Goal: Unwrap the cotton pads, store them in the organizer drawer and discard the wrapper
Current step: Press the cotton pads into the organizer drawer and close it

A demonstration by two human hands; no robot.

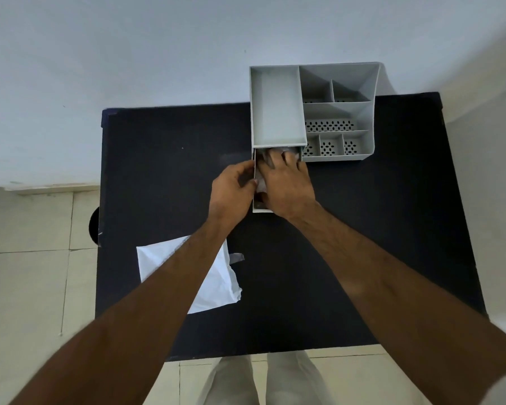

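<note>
A grey organizer stands at the far right of the black table. Its drawer is pulled out toward me. My right hand lies over the open drawer, fingers spread and pressing down on pale cotton pads that show at the drawer's back. My left hand grips the drawer's left wall, thumb at its rim. Most of the drawer's contents are hidden under my right hand. A white wrapper lies flat on the table at the near left, partly under my left forearm.
The organizer has several small perforated compartments on its right side and one long tray on top. A pale wall stands behind the table. Tiled floor lies to the left, with a dark round object at the table's left edge.
</note>
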